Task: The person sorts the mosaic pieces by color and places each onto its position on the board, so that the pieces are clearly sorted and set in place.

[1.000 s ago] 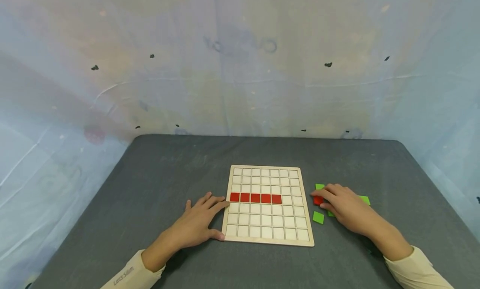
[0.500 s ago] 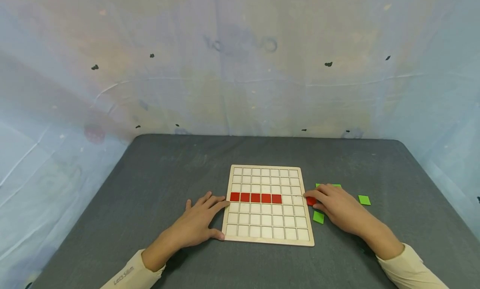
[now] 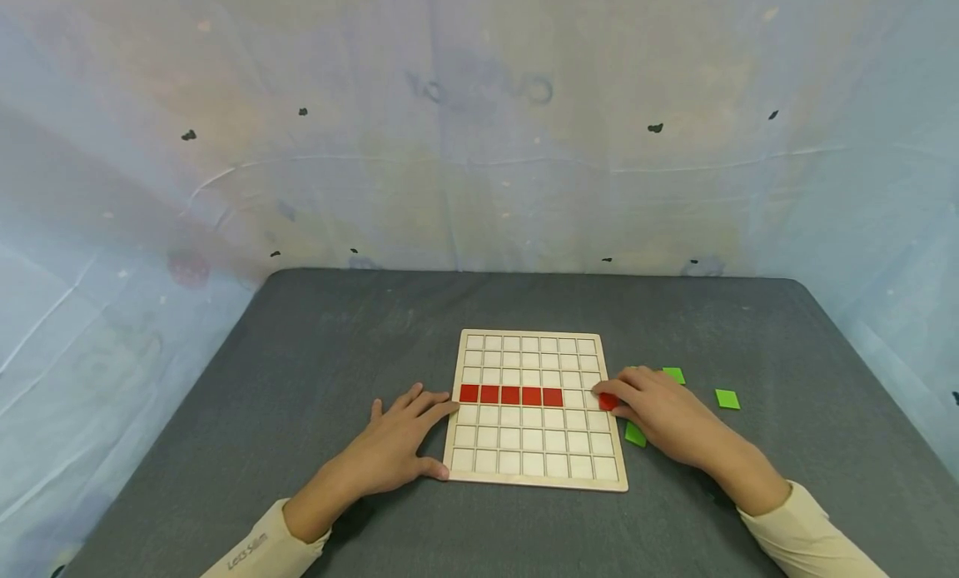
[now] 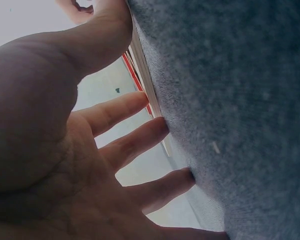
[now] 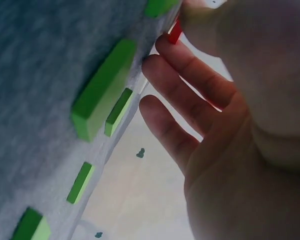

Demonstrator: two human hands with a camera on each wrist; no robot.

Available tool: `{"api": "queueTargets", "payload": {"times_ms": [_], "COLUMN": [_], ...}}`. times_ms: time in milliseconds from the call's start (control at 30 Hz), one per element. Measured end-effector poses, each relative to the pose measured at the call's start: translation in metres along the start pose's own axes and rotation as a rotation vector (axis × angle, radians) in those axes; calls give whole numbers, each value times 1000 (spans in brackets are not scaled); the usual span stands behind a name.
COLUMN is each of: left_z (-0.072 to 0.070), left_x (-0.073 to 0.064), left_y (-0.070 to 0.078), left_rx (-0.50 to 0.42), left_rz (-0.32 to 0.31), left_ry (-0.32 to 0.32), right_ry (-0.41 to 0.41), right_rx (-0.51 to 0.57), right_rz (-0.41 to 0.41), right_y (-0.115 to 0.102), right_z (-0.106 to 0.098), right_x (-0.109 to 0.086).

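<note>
A light wooden grid board (image 3: 539, 483) lies on the dark table. A row of several red square tiles (image 3: 510, 395) fills part of its middle row, starting from the left side. My left hand (image 3: 393, 449) rests with spread fingers, its thumb and index finger at the board's left edge. Over the board's right edge, my right hand (image 3: 669, 417) pinches another red tile (image 3: 608, 402) between thumb and fingers. The right wrist view shows only a sliver of that red tile (image 5: 175, 33) beside the thumb.
Loose green tiles lie right of the board: one green tile (image 3: 635, 434) close to its edge, a second green tile (image 3: 673, 376) behind my right hand, a third green tile (image 3: 727, 399) farther right. A patterned cloth (image 3: 479, 145) hangs behind the table.
My right hand has moved left with the red tile, from among the green tiles to over the board's right edge. My left hand has stayed in place.
</note>
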State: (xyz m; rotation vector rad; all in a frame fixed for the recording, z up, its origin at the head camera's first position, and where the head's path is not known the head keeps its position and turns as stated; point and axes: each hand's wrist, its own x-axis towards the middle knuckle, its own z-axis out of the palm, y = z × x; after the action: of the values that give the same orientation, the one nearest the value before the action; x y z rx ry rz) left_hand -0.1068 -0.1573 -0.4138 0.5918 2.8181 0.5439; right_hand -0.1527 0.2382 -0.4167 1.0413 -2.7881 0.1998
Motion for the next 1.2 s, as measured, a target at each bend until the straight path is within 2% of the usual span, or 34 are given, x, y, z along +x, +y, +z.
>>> {"api": "queueTargets", "payload": {"times_ms": [300, 633, 933, 1200], "left_z": [-1, -2, -3, -3], "left_x": [0, -1, -1, 0], "left_y": [1, 1, 2, 2], "left_rx": [3, 5, 6, 13], "left_rz": [3, 11, 12, 8], "left_ry": [-2, -4, -4, -5], "right_ry": [26, 15, 57, 6], "right_rx": [-15, -1, 5, 20], "right_rz": [-11, -9, -29, -20], "right_y": [-3, -6, -8, -9], "right_z": [0, -1, 0, -2], "right_x": [5, 6, 7, 8]}}
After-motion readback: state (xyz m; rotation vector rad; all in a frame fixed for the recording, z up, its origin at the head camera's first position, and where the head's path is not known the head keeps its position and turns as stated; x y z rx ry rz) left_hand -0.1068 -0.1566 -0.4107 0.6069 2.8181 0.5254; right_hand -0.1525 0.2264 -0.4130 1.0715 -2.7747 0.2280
